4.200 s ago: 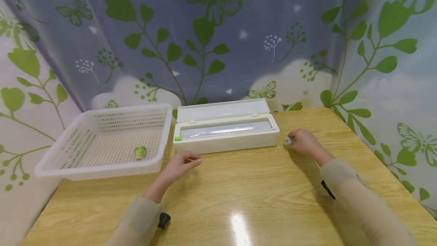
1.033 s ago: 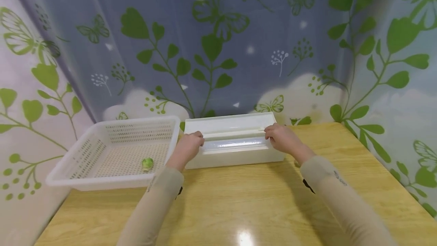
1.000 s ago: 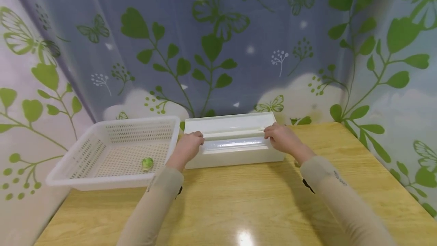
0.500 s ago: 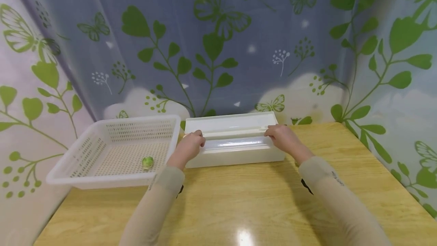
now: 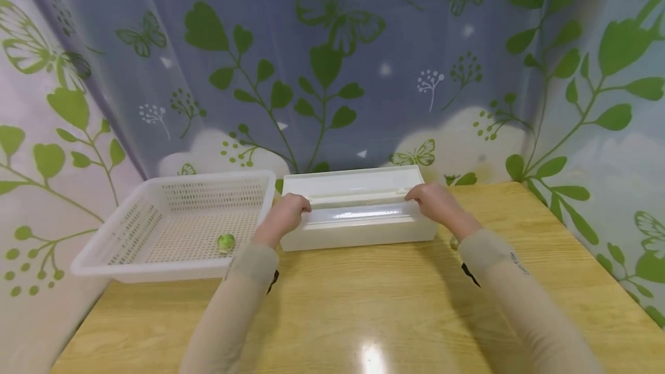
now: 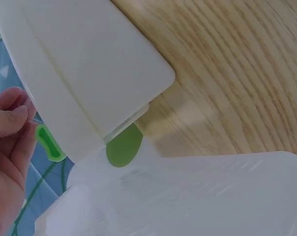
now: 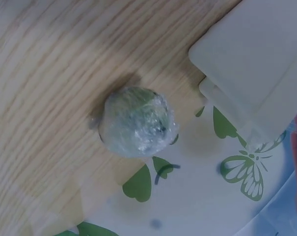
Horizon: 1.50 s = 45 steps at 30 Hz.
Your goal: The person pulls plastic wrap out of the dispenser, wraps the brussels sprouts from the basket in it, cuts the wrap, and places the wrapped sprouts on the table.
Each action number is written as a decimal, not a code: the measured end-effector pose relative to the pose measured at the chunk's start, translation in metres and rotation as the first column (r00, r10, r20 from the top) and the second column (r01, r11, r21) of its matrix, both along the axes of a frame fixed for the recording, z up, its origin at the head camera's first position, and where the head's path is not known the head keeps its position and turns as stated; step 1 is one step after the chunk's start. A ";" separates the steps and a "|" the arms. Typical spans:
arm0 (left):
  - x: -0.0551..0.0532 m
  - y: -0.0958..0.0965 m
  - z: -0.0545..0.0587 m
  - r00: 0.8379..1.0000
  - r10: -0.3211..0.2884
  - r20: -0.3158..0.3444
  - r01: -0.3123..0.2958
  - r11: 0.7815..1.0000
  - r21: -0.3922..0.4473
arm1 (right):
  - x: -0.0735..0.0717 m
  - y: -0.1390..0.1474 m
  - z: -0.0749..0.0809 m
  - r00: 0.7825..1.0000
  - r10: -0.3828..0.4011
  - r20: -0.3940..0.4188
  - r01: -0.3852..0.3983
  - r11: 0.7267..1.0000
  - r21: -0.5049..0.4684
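A white cling film dispenser (image 5: 358, 233) stands on the table with its lid (image 5: 358, 179) raised. Shiny cling film (image 5: 358, 213) spans its top between my hands. My left hand (image 5: 284, 218) pinches the film at the left end, close to a green slider (image 6: 50, 143) seen in the left wrist view. At the right end, my right hand (image 5: 435, 204) pinches the film too; only its edge shows in the right wrist view. A film-wrapped sprout-like ball (image 7: 137, 123) lies on the table right of the dispenser, mostly hidden behind my right wrist in the head view.
A white slotted plastic basket (image 5: 150, 273) stands left of the dispenser, close to my left forearm. One bare Brussels sprout (image 5: 225, 242) sits inside it. A printed curtain (image 5: 249, 74) hangs directly behind the wooden table (image 5: 332, 310).
Earlier my right hand held the wrapped ball right of the dispenser; now it lies there released. Both hands have moved onto the film. Over the last second they shift only slightly.
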<state>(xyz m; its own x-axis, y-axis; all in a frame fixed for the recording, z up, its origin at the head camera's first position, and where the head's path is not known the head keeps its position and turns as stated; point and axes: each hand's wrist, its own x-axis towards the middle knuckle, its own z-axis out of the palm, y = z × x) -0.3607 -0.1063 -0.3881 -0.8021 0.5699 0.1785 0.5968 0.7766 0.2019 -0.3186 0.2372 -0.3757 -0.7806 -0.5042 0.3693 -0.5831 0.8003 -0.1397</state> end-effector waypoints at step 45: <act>0.036 -0.010 0.112 0.984 -0.009 0.179 -0.014 0.991 0.130 | 0.022 0.003 0.103 0.997 0.017 0.079 -0.028 0.990 0.139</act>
<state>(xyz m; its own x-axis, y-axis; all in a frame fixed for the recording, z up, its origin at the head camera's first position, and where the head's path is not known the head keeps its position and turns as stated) -0.3243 -0.1160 -0.2765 -0.8292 0.5492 0.1041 0.5397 0.7381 0.4048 -0.2970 0.2405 -0.2731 -0.7921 -0.5643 0.2328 -0.5928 0.8020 -0.0728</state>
